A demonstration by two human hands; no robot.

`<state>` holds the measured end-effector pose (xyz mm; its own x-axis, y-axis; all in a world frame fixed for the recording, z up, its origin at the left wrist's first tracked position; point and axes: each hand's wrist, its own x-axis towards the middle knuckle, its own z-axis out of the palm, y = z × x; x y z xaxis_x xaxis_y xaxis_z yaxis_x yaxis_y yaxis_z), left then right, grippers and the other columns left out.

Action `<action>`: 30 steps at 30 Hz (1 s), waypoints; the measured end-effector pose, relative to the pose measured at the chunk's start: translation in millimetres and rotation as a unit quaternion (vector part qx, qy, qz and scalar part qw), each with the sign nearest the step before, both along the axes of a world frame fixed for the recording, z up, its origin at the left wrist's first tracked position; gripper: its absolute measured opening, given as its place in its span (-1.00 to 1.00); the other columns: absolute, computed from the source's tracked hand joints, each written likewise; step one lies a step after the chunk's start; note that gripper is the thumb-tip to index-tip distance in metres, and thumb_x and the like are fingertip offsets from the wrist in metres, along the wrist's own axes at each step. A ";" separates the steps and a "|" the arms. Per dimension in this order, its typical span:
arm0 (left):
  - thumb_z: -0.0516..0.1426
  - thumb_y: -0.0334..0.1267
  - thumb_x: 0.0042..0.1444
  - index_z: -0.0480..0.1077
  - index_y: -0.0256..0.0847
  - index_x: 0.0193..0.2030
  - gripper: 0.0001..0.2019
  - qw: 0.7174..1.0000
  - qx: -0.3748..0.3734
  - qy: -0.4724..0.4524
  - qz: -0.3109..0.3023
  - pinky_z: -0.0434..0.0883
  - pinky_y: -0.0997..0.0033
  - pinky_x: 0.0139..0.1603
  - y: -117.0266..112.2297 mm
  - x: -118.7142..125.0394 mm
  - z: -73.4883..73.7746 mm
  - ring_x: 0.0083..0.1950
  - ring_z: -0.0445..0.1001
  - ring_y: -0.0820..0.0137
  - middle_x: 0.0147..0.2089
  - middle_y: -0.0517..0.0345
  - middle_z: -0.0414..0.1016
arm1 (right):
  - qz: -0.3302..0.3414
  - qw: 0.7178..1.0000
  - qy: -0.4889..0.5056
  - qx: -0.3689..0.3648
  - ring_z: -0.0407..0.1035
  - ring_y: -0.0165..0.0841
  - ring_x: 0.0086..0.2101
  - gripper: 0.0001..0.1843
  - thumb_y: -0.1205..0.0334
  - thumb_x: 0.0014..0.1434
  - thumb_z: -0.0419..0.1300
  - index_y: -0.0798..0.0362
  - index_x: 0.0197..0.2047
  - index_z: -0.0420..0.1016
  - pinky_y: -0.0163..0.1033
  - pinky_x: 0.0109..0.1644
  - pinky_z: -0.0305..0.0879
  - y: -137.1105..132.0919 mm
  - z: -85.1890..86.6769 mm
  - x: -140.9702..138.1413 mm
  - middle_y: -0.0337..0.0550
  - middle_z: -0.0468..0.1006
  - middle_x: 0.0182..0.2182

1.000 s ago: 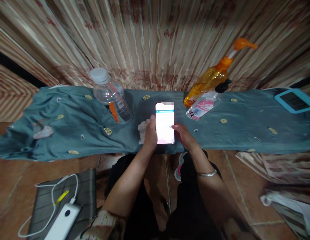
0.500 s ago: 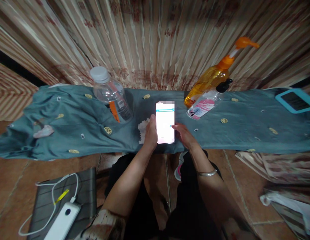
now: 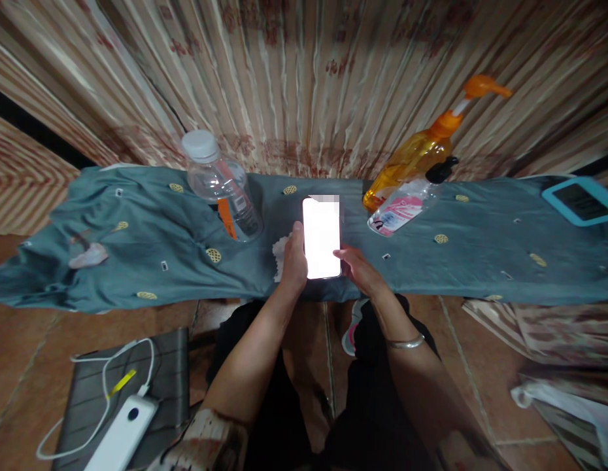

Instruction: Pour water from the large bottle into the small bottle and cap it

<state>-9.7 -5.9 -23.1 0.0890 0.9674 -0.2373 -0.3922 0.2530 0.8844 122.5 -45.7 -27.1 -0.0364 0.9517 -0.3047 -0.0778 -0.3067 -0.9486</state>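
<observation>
A smartphone [image 3: 322, 239] with a bright, blank white screen is held upright in front of me, above the cloth. My left hand [image 3: 294, 261] grips its left edge, thumb along the side and the other fingers hidden behind. My right hand [image 3: 359, 268] is closed at the lower right edge, its thumb tip over the screen; its other fingers are mostly hidden. Just left of the phone, partly behind my left hand, a torn piece of white paper [image 3: 279, 255] lies on the cloth.
A green patterned cloth [image 3: 485, 261] covers the narrow table. A clear plastic bottle [image 3: 220, 190] stands left; an orange pump bottle [image 3: 406, 163] and a black-capped clear bottle [image 3: 405, 209] stand right. A blue-framed device [image 3: 581, 199] lies far right. A white power bank [image 3: 122, 432] rests on a stool [image 3: 167, 366].
The phone's screen has gone from a page with a blue bar to plain white. My right thumb has shifted slightly down, and the view has moved a little.
</observation>
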 end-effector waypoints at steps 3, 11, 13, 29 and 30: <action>0.01 0.37 0.07 0.52 -0.28 -0.25 -0.33 1.000 0.001 0.007 0.002 0.41 0.44 -0.41 2.0 -1.1 -3.0 -0.36 0.59 0.31 -0.35 0.01 0.63 | -0.008 0.998 0.061 -0.035 0.49 -0.17 -0.29 -0.62 0.04 -0.03 0.20 0.02 -0.14 0.51 -0.12 -0.44 0.46 -0.9 4.9 -4.6 -0.15 0.61 -0.30; -0.02 0.40 0.06 0.54 -0.27 -0.24 -0.30 1.000 0.009 0.027 -0.005 0.40 0.41 -0.51 3.1 -2.0 1.3 -0.39 0.59 0.26 -0.42 0.02 0.61 | 0.026 0.997 0.077 -0.002 0.51 -0.18 -0.31 -0.50 0.06 0.02 0.19 -0.01 0.05 0.40 -0.18 -0.54 0.46 -7.6 14.9 -9.9 -0.08 0.60 -0.20; -0.03 0.39 0.07 0.54 -0.28 -0.24 -0.30 0.999 0.007 0.044 -0.005 0.41 0.40 -0.52 2.5 -2.8 2.7 -0.39 0.59 0.24 -0.43 0.01 0.61 | 0.037 0.996 0.081 0.002 0.52 -0.21 -0.37 -0.48 0.05 0.05 0.17 -0.01 0.10 0.35 -0.18 -0.54 0.46 -10.2 14.9 -10.4 -0.11 0.60 -0.27; -0.05 0.36 0.11 0.51 -0.29 -0.28 -0.33 0.999 0.002 0.036 -0.002 0.46 0.38 -0.46 -1.6 0.3 9.8 -0.35 0.61 0.20 -0.42 -0.02 0.62 | 0.026 0.998 0.060 0.026 0.44 -0.34 -0.62 -0.48 -0.01 0.07 0.15 0.09 0.04 0.26 -0.31 -0.64 0.28 -14.3 9.0 -14.4 -0.25 0.52 -0.51; -0.04 0.36 0.11 0.51 -0.29 -0.28 -0.33 0.999 0.004 0.034 -0.002 0.46 0.38 -0.47 -1.1 0.6 9.2 -0.35 0.61 0.20 -0.42 -0.02 0.62 | 0.022 0.998 0.058 0.027 0.44 -0.34 -0.62 -0.47 -0.02 0.06 0.16 0.08 0.03 0.26 -0.31 -0.64 0.28 -14.1 9.5 -14.5 -0.25 0.51 -0.51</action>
<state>-9.1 -7.0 -13.8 0.0767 0.9691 -0.2345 -0.3302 0.2466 0.9111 107.9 -59.8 -17.6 -0.1105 0.9634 -0.2443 -0.1759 -0.2608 -0.9492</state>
